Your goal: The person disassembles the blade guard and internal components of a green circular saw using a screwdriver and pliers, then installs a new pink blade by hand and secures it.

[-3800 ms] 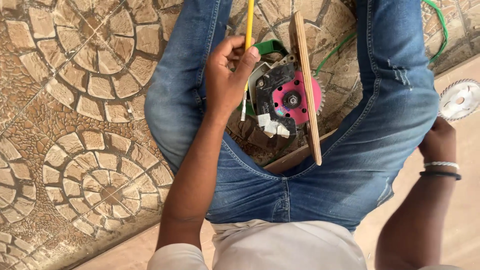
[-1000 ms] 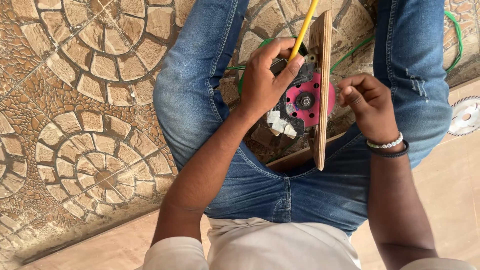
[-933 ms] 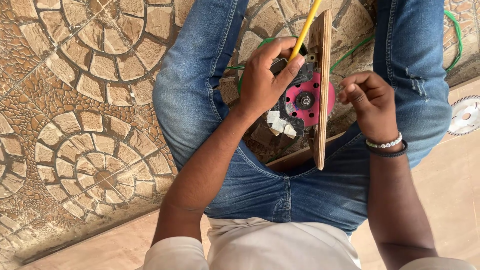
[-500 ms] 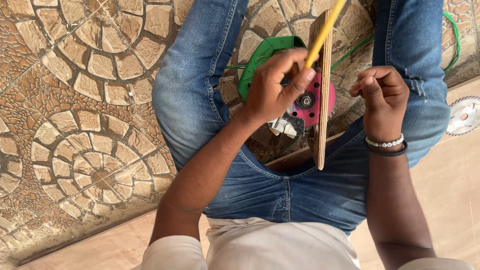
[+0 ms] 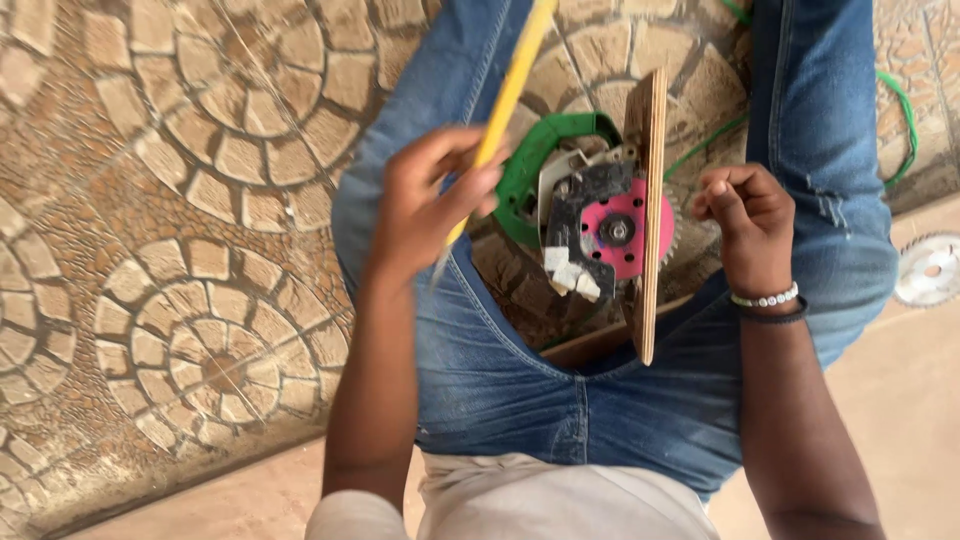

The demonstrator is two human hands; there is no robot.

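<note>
Item: saw (image 5: 600, 225), green-handled, pink disc, between your knees against the board (image 5: 648, 210).
Change: your left hand (image 5: 425, 200), gripping the yellow tool (image 5: 510, 90), has lifted off the saw.
Right hand (image 5: 750, 215): loosely clenched, empty, beside the board.

No packages, labels, signs or screens show in this view.

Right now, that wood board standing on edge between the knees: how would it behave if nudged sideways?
The wood board stands on its thin edge, so it would likely tip easily. It looks flat and stiff, unlikely to flex. The saw close beside it may stop a fall that way; the right hand is not holding it.
</note>
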